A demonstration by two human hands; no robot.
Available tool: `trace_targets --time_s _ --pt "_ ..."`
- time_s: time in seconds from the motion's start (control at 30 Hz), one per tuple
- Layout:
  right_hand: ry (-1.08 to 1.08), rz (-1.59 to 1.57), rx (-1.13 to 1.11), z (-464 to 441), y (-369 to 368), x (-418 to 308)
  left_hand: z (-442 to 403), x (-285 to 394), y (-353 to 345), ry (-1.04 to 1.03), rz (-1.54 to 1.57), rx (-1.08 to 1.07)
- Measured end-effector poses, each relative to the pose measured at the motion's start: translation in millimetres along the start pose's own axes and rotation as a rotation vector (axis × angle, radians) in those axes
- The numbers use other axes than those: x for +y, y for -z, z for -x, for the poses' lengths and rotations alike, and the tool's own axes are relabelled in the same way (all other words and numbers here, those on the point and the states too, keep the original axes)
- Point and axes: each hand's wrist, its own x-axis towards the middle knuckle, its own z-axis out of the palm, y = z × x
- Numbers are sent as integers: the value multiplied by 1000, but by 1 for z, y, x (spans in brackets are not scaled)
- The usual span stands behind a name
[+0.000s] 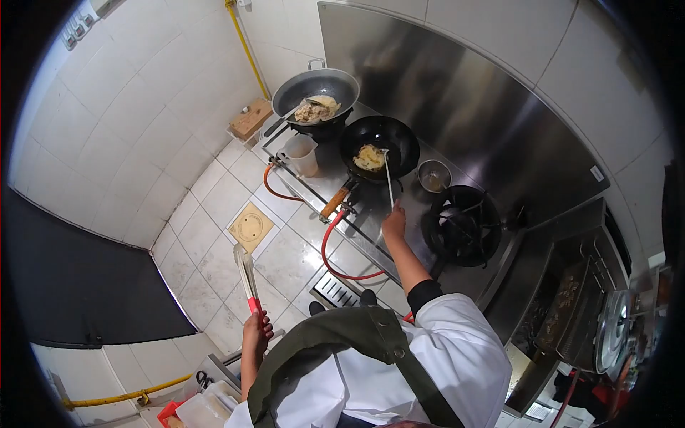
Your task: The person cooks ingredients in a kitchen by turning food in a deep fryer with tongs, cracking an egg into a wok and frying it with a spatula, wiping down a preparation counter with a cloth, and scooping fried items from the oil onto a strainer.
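Note:
My right hand point(394, 222) is closed round the handle of a long, thin metal turner point(389, 177). Its far end touches a yellow, egg-like piece of food point(369, 158) in the black wok point(405, 143), whose wooden handle points toward me. My left hand point(257, 326), held low at the left, grips the red end of a pair of metal tongs point(247, 274), which point away over the floor. Behind the black wok, a larger grey wok point(285, 85) holds pale chunky food point(314, 110) and a long-handled utensil.
A plastic measuring jug point(300, 155) stands at the stove's left edge. Right of the black wok are a small metal bowl point(434, 176) and a bare burner point(462, 227). Red gas hose point(328, 253) loops off the front edge. A grill-like unit point(564, 307) stands at the right.

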Motion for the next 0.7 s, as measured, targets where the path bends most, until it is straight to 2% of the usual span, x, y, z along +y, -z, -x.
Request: trace_targets --time_s 0.17,0.23,0.3,0.4,0.47,0.5,0.53,0.57,0.6,0.63,0.67,0.7 --pt "-47 -100 50 12 9 -6 -3 -5 -7 31 -19 -20" --pt "-80 -164 117 29 23 -8 -4 -5 -8 45 -76 -51" --pt "-22 -150 268 56 22 7 -5 -3 -9 42 -172 -109" --pt "68 -179 396 126 46 19 -13 2 -3 11 -457 -248" --pt "81 -201 358 188 52 35 -15 16 -25 11 -791 -383" --pt "-191 -355 198 226 63 33 -17 14 -31 -8 -905 -498" --pt "-117 -351 144 262 100 10 -19 6 -38 47 -966 -608" --pt "-196 -498 -143 289 84 45 -18 -2 -49 82 -1014 -705" --pt "-331 -641 -367 311 109 33 -1 -9 -67 155 -1026 -707" --pt "-461 -788 -458 333 138 18 10 -22 -84 111 -1090 -822" --pt "-415 -868 -529 353 152 26 23 -35 -100 53 -1148 -929" --pt "-478 -919 -492 367 173 21 38 -47 -118 -13 -1195 -1030"
